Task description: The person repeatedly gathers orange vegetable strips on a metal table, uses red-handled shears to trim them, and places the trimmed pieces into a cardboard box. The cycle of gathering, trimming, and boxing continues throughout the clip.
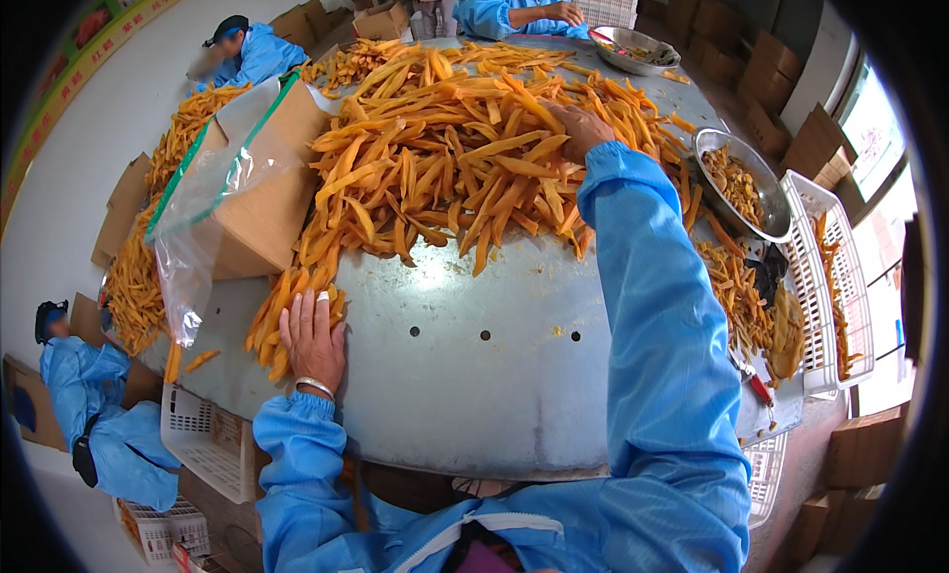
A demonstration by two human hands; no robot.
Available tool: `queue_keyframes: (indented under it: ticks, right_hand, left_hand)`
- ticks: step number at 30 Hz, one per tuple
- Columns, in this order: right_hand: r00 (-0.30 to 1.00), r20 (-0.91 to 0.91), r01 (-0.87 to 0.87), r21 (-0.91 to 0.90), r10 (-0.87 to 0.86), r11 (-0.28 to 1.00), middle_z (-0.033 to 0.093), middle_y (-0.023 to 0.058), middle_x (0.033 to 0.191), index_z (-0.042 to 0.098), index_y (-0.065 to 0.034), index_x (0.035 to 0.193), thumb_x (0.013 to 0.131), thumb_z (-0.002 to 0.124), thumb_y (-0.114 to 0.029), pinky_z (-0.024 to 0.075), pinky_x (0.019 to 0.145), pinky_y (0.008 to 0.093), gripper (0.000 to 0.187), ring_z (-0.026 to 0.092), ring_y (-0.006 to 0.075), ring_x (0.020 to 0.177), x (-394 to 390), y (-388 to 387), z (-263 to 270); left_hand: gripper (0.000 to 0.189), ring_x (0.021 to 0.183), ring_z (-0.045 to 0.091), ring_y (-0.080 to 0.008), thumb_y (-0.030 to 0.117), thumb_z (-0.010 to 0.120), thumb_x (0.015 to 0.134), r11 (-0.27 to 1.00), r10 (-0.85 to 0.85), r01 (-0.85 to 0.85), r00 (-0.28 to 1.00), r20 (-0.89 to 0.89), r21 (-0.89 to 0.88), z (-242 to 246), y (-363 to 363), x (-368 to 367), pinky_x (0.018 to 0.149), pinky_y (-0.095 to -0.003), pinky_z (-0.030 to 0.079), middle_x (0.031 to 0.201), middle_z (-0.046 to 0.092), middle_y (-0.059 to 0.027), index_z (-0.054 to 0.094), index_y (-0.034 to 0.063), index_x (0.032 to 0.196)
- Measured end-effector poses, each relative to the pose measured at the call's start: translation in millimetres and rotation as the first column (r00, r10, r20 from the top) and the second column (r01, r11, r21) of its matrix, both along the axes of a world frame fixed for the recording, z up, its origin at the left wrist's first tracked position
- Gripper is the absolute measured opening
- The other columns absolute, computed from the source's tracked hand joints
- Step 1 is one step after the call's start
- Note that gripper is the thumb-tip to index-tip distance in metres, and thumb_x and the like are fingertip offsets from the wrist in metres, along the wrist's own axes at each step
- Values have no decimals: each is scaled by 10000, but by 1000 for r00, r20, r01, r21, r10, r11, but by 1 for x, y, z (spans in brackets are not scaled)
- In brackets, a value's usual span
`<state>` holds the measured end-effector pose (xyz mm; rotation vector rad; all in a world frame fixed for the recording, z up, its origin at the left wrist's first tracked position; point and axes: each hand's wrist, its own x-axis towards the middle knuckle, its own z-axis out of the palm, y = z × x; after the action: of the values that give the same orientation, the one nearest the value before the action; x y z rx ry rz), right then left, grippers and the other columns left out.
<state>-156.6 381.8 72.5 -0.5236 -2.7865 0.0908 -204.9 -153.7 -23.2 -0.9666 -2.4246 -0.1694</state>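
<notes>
A large heap of orange dried strips [445, 165], apparently dried sweet potato, spreads over the metal table [474, 402]. My right hand [582, 132] reaches into the heap's right side; its fingers are partly hidden, so a grip cannot be made out. My left hand [317, 343] lies palm down, fingers extended, on a smaller run of strips [278, 313] at the left. One of its fingertips has a white wrapping, and a bracelet circles the wrist. Just beyond it stands a cardboard box [270, 187] with a clear, green-edged plastic liner bag [189, 269] hanging out over its side.
Metal bowls [775, 202] [634, 50] with trimmings stand along the right side. Near the right edge lie red-handled pruning shears [758, 384] beside a white plastic crate [819, 291]. Several people in blue, such as one worker [256, 54], are around the table. Another crate [207, 439] sits low left.
</notes>
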Motion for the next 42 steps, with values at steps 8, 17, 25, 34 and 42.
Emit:
queue_keyframes:
  ticks: [8,17,25,34,42]
  right_hand:
    - [895,-120,-419,107,430,902,552,169,1119,541,-234,1369,786,645,10,540,762,500,640,601,399,1003,75,-109,-6]
    - [897,101,-423,-89,431,902,541,210,1087,366,-82,1432,916,588,-128,571,667,459,564,631,384,964,186,-245,-54]
    - [903,280,-287,-170,325,943,628,151,925,645,-65,1029,877,667,-243,536,747,456,235,640,362,868,222,-218,-24]
    - [926,-219,-371,-366,308,853,606,228,789,605,-1,868,912,635,-262,480,666,467,267,601,423,760,135,-209,-22]
    - [961,-107,-270,-143,256,952,650,198,970,646,-46,983,894,624,-229,525,737,489,205,648,394,899,31,-223,-39]
  left_hand:
    - [553,1429,346,-332,167,660,897,1000,11,-12,999,41,2,4,2,4,1206,-501,157,1500,437,-152,488,48,1409]
    - [704,1400,364,-398,179,755,829,889,-433,316,816,383,331,-4,46,72,1160,-475,310,1527,370,-203,440,46,1445]
    - [557,1201,549,-364,58,719,839,812,-583,465,631,512,351,13,76,105,996,-403,483,1301,557,-169,521,60,1359]
    - [300,829,633,-139,-17,677,883,698,-708,10,162,687,716,33,51,81,743,-276,529,1036,677,-88,656,3,1182]
    - [191,920,615,-165,197,681,959,21,-995,-834,34,89,551,31,65,82,849,-397,530,994,654,-38,625,89,1106]
